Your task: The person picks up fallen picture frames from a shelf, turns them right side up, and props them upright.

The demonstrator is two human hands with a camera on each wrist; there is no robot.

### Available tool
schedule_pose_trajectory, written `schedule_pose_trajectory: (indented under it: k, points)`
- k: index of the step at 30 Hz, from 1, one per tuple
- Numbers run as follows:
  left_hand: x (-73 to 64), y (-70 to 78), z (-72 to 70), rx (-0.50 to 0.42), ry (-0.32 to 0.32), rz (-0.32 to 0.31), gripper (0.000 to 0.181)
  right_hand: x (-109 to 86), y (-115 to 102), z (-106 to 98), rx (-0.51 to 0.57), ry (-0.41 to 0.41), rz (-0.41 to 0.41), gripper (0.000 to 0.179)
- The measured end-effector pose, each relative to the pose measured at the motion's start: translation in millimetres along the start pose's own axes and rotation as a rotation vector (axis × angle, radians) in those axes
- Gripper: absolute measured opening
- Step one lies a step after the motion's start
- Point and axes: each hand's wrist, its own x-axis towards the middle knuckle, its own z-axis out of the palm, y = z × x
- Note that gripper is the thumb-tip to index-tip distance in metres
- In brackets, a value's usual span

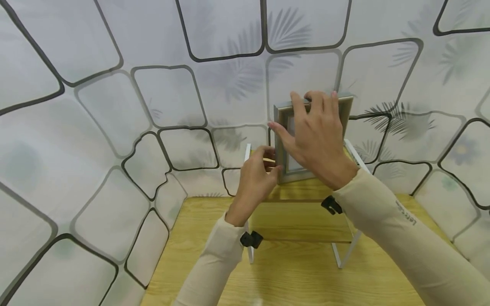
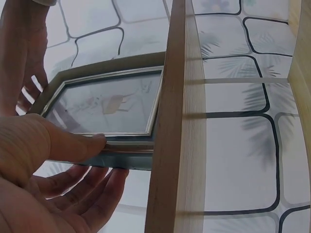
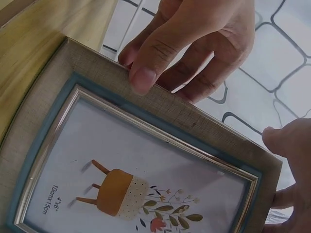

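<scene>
A picture frame point(image 1: 292, 165) with a silvery border stands upright on the top board of a small two-tier shelf point(image 1: 302, 223). My left hand point(image 1: 254, 180) pinches its left side, thumb on the front border and fingers at the side edge. Over the top edge curl the fingers of my right hand point(image 1: 319, 136), its thumb near the upper left corner. In the right wrist view the frame point(image 3: 160, 141) shows a blue inner edge and a print of an orange-and-white pot with flowers. The frame's back is hidden.
The shelf has wooden boards and white metal legs point(image 1: 346, 250), and stands on a wooden table point(image 1: 298, 284). Close behind is a wall covering point(image 1: 229, 93) with dark outlines and leaf patterns. It also runs along the left and right sides.
</scene>
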Motion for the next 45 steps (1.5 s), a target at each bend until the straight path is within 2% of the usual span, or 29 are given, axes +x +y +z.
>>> schedule_pose_trajectory:
  k: [6, 9, 13, 18, 27, 32, 38, 45]
  points:
    - [-3.2, 4.1, 3.2, 0.045, 0.003, 0.025, 0.036, 1.0, 1.5, -5.7, 0.035, -0.077, 0.039, 0.079]
    - [-5.8, 6.8, 6.0, 0.034, 0.007, 0.033, 0.035, 2.2, 2.4, -8.7, 0.063, -0.149, 0.088, 0.084]
    - [-10.7, 12.1, 9.5, 0.028, 0.010, 0.052, 0.033, 3.5, 3.9, -12.0, 0.118, -0.207, 0.132, 0.088]
    - [-15.6, 18.8, 16.0, 0.061, 0.029, 0.080, 0.032, 2.6, 8.2, -16.8, 0.191, -0.235, 0.130, 0.083]
    - [-19.3, 26.6, 30.7, 0.065, 0.064, 0.161, 0.031, -4.0, 21.5, -26.4, 0.356, -0.287, 0.130, 0.070]
    - [-21.4, 26.7, 35.5, 0.098, 0.084, 0.227, 0.031, -8.5, 31.1, -26.1, 0.420, -0.260, 0.099, 0.067]
    - [-24.6, 24.3, 33.4, 0.094, 0.078, 0.222, 0.026, -15.2, 45.1, -23.7, 0.489, -0.192, 0.031, 0.061]
    - [-22.4, 21.1, 32.9, 0.129, 0.006, 0.235, 0.022, -21.6, 62.0, -20.4, 0.594, -0.077, -0.045, 0.058]
